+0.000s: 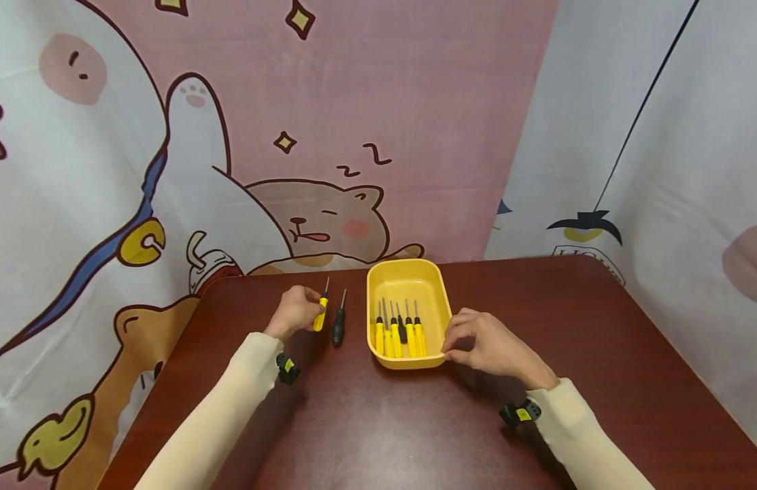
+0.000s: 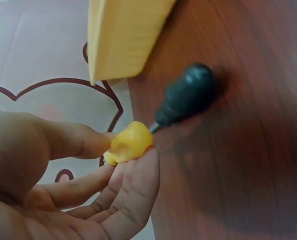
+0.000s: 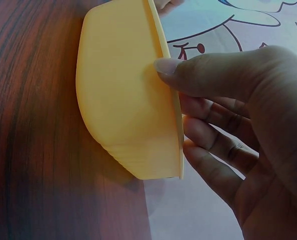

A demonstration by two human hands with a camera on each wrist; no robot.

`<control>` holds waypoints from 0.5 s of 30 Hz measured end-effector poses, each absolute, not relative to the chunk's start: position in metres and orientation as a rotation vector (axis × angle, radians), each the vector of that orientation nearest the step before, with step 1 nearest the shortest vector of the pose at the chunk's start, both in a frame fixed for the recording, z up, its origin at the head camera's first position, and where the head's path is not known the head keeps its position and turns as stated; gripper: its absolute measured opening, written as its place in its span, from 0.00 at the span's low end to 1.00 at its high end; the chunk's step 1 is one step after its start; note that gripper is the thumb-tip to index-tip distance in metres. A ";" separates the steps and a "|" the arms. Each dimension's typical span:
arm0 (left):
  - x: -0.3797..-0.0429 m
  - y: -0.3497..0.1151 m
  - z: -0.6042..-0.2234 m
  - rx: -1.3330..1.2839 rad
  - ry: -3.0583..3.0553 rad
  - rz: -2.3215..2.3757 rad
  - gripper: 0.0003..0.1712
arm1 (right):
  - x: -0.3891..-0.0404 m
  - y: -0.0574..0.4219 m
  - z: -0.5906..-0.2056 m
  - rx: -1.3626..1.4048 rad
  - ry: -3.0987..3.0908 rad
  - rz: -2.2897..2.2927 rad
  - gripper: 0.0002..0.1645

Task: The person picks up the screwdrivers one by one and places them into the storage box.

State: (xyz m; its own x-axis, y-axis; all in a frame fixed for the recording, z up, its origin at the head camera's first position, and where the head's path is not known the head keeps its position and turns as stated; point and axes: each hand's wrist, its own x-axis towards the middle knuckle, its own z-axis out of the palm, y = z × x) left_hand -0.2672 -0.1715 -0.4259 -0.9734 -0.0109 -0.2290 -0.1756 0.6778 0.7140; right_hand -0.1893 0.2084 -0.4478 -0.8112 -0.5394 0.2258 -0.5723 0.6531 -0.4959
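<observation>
My left hand (image 1: 297, 311) pinches a yellow screwdriver (image 1: 320, 314) by its handle, the black-collared shaft pointing away. In the left wrist view the rounded end of that yellow handle (image 2: 133, 141) shows between thumb and fingers. Just right of it on the table lies a black screwdriver (image 1: 338, 325). A yellow plastic bin (image 1: 409, 364) stands in the middle, with several yellow-handled screwdrivers (image 1: 395, 338) and a black one side by side in its near half. My right hand (image 1: 491, 340) pinches the bin's rim at the near right corner, thumb against the outer wall (image 3: 123, 90).
Everything rests on a dark red-brown wooden table (image 1: 390, 429). Behind its far edge hangs a cartoon-printed cloth (image 1: 415, 136), which also runs down the left and right sides.
</observation>
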 end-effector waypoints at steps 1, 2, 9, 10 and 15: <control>-0.267 -0.170 -0.424 -0.151 2.677 1.179 0.21 | -0.189 0.208 -0.448 0.941 -2.805 0.873 0.11; -0.267 -0.168 -0.422 -0.149 2.669 1.186 0.21 | -0.189 0.208 -0.448 0.939 -2.805 0.874 0.11; -0.266 -0.154 -0.406 -0.117 2.625 1.231 0.21 | -0.188 0.208 -0.448 0.923 -2.807 0.868 0.12; -0.265 -0.152 -0.404 -0.112 2.621 1.237 0.22 | -0.188 0.208 -0.448 0.924 -2.807 0.867 0.12; -0.261 -0.140 -0.394 -0.092 2.605 1.264 0.22 | -0.189 0.208 -0.448 0.925 -2.808 0.873 0.12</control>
